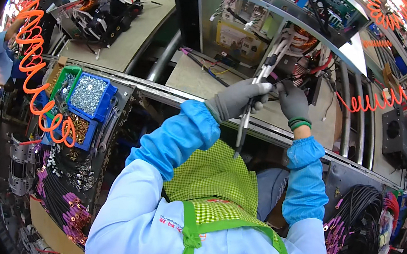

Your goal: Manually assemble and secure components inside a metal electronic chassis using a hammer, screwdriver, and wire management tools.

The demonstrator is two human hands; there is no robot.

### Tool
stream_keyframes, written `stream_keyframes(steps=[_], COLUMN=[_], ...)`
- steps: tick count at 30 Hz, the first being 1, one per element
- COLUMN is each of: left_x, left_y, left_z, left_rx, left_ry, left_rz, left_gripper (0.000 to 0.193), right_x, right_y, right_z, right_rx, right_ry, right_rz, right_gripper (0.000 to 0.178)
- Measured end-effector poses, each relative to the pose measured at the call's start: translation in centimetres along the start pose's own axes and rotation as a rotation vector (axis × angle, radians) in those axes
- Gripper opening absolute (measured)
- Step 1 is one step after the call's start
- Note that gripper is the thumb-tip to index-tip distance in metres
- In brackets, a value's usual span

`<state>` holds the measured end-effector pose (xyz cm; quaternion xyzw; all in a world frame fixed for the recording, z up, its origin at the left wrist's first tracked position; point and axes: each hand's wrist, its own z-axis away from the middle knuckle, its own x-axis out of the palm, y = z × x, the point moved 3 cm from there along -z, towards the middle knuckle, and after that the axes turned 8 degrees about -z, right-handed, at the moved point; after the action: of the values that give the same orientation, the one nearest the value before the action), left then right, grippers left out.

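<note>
My left hand [238,99], in a grey glove, is closed around a bundle of grey and white cables [264,69]. The bundle comes out of an open machine cabinet [235,39] and its loose ends hang below my fist, over my apron. Beside it, my right hand [294,104], also gloved, is closed with thumb and fingertips pinched together. A thin black strand shows near those fingertips, but what they hold is too small to make out. Inside the cabinet, near the cables, sits an orange-copper coil [303,39].
Blue bins of washers [91,95] and brass fasteners [76,128] stand on the left, near wrenches [109,130]. Black cables with purple-sleeved ends lie at lower left [69,207] and right [356,219]. Metal rollers [165,58] flank the cabinet. Orange coiled hoses [30,53] hang at both sides.
</note>
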<state>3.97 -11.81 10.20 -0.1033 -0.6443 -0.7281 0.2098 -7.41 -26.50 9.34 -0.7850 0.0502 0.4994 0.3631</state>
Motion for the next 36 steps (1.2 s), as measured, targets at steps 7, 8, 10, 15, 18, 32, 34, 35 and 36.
stream_keyframes(steps=[7,8,10,15,18,32,34,35,36], left_x=[-2.3,-1.7,-1.3,-2.0,-2.2,-1.6,-1.4,-1.4,-1.5], left_y=[-0.7,-0.4,-1.1,-4.9,-6.2,-2.0,-2.9,-3.4,-4.6], left_z=[-0.3,-0.2,-1.3,-2.6,-2.0,-1.3,-1.0,-0.9,-1.8], left_rx=[-0.063,-0.07,-0.096,-0.115,-0.156,-0.041,-0.073,-0.101,-0.174], left_ry=[-0.06,-0.055,-0.104,-0.137,-0.19,-0.442,-0.356,-0.269,-0.208], left_rz=[0.106,0.17,0.279,0.495,0.495,0.513,0.469,0.423,0.396], left_gripper=[0.047,0.05,0.055,0.052,0.033,0.033,0.032,0.031,0.03], right_x=[-1.8,-1.9,-1.5,0.3,-0.4,-4.3,-4.0,-3.8,-3.9], right_y=[2.2,2.7,3.4,-0.5,-1.1,2.5,1.1,0.5,0.0], right_z=[2.6,2.8,2.6,3.1,3.0,9.8,10.1,10.0,9.8], right_rx=[0.183,0.136,-0.221,-0.402,-0.523,-0.395,-0.358,-0.358,-0.336], right_ry=[-0.56,-0.483,-0.256,-0.214,0.025,0.201,0.266,0.265,0.303], right_rz=[-0.258,-0.294,-0.061,0.138,0.163,-0.126,-0.336,-0.338,-0.454], right_gripper=[0.044,0.04,0.029,0.025,0.031,0.046,0.041,0.041,0.039])
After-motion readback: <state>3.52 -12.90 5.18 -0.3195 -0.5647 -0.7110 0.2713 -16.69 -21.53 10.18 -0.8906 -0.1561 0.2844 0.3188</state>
